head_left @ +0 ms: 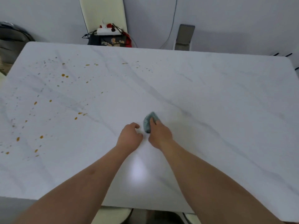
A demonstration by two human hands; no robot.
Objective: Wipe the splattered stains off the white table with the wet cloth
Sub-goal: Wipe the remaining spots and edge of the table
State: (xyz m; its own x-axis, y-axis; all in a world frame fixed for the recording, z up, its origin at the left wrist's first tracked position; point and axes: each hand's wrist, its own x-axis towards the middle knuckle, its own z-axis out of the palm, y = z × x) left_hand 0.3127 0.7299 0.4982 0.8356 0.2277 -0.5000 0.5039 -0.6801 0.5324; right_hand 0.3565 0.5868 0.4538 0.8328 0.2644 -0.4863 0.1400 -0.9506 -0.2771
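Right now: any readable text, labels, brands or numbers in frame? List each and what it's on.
None readable.
Dark box behind the white table: a printed picture in yellow and white, no letters can be made out.
White power strip on top of the box: no markings legible.
Grey stand by the wall: blank as far as can be seen.
Cloth in the right hand: no tag or print visible.

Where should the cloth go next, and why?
Probably slide the cloth, held by the right hand, leftward: the nearest orange stains lie to its left on the table, none under it. The left hand holds nothing.
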